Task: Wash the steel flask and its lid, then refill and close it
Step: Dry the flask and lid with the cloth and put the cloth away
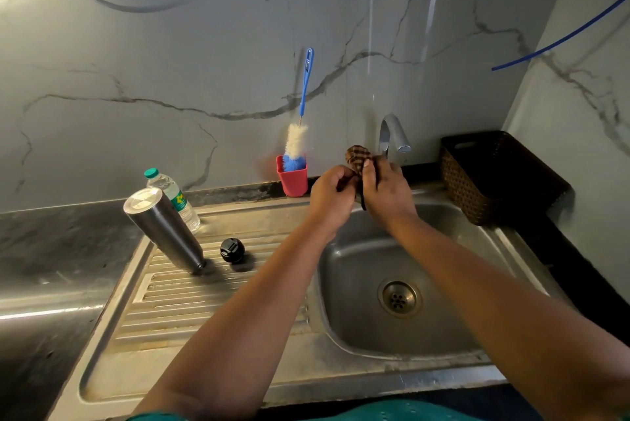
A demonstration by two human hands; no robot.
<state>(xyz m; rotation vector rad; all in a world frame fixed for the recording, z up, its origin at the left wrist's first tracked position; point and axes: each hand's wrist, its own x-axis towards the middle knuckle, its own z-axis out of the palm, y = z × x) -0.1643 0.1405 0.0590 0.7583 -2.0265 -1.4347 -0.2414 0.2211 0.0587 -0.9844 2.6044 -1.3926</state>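
Sink basin (354, 270), steel, nearest the viewer, drain at its bottom; ribbed drainboard (191, 298) joins it on the left, set into the dark table (51, 243)

Steel flask (165, 230) stands inverted on the drainboard, mouth down, flat base up, open. Its black lid (232, 250) sits just beside it to the right on the ribs, apart from the flask

Both forearms reach over the basin toward the back rim. Left hand (332, 197): grip closed, fingers curled round the lower end of a checked brown cloth (358, 158). Right hand (387, 190): grip also closed on the same cloth, thumb pressed against its upper part. Cloth is bunched between the two hands, top fold sticking up above them, a dark edge hanging below the right hand

Behind the flask: clear plastic water bottle (174, 197), green cap, upright, near the drainboard's back edge

Back row along the marble wall: red cup (292, 178) holding a blue-handled bottle brush (300, 134), bristles down; tap (393, 136) just behind the hands, no water seen running; dark woven basket (491, 178) at far right
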